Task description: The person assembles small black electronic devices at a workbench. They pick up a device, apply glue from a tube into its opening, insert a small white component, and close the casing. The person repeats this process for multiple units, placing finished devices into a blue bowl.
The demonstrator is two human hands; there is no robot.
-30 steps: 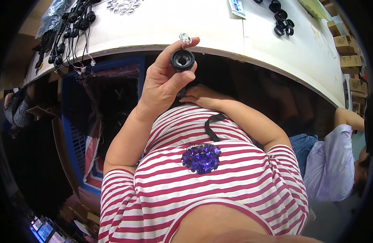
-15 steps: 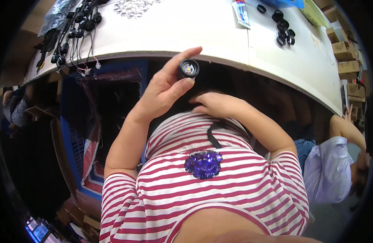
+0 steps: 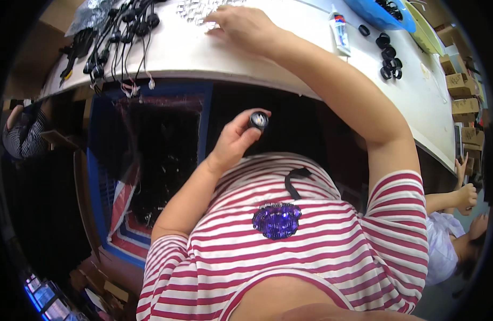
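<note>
My left hand (image 3: 233,143) is closed around a small black cylindrical lamp housing (image 3: 259,120). The housing's round end faces up, with a pale fitting inside that is too small to make out. It is held in front of the striped shirt, below the table's near edge. My right hand (image 3: 246,29) reaches across the table to a cluster of small clear pieces (image 3: 195,9), perhaps lenses. Its thumb and fingers are apart at the cluster's right side, and nothing shows between them.
Black cables with connectors (image 3: 130,27) hang over the white table (image 3: 294,16) edge at left. A tube (image 3: 340,35), several black rings (image 3: 388,53) and a blue tray (image 3: 367,12) lie right. Below stands a blue crate (image 3: 99,176). Another person's hand (image 3: 464,197) shows at right.
My right hand has moved from near the shirt up onto the table by the clear pieces. My left hand has lowered a little with the lamp housing still in it.
</note>
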